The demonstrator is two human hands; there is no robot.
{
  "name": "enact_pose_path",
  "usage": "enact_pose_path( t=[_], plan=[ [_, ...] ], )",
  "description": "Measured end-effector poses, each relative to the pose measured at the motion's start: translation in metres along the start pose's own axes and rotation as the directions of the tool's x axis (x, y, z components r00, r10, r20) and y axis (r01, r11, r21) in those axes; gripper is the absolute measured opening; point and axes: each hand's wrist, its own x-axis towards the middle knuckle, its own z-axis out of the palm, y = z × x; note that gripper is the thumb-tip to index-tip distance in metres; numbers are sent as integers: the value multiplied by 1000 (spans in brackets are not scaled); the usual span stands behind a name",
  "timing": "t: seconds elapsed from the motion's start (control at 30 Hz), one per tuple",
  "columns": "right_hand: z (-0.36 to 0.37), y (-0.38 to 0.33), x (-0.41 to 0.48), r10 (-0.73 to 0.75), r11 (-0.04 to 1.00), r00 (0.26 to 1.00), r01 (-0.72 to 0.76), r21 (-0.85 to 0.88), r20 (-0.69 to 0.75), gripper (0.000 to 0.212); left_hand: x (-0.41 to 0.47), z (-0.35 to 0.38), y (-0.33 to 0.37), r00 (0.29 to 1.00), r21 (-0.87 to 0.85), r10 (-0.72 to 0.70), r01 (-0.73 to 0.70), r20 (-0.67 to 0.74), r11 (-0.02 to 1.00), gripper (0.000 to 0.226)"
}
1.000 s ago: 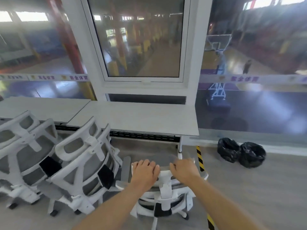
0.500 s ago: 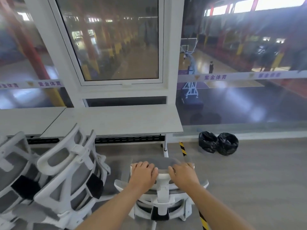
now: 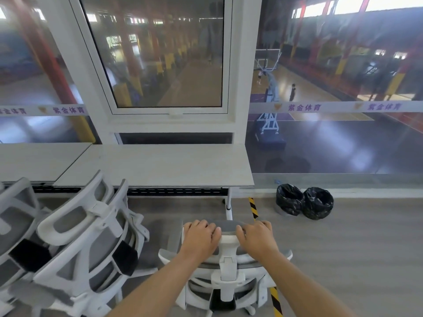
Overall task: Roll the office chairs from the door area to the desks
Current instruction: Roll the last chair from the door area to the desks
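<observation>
Office chair (image 3: 229, 268): white moulded plastic frame, grey mesh back, padded grey headrest (image 3: 227, 226). We note pale matte desk (image 3: 160, 165) against window wall, grey wood-grain floor (image 3: 354, 248), two bins (image 3: 304, 202) with black liners at right. Chair stands just short of desk's right end. Our left hand (image 3: 201, 236) and right hand (image 3: 257, 237) curl over headrest top, gripping it; two more chairs (image 3: 75, 248) at left.

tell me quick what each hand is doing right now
Left hand: closed over the top of the chair headrest.
Right hand: closed over the same headrest, right end.
</observation>
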Motion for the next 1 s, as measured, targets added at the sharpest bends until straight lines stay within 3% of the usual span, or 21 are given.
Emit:
enact_pose_path(
  t=[0.1,0.3,0.67,1.0],
  plan=[
    [2,11,12,-2,1000,1000,2,-17,-12,64,12,-3,8,1000,-12,-4,4,30,1000,71],
    [6,28,29,16,1000,1000,-17,-24,-18,65,30,3,15,1000,-17,-10,11,20,1000,68],
    [8,39,29,-5,1000,1000,5,5,6,51,35,18,18,1000,-16,9,-9,-15,1000,51],
    [9,46,25,-7,1000,1000,7,23,23,52,30,25,20,994,49,104,-107,44,993,72]
  ],
)
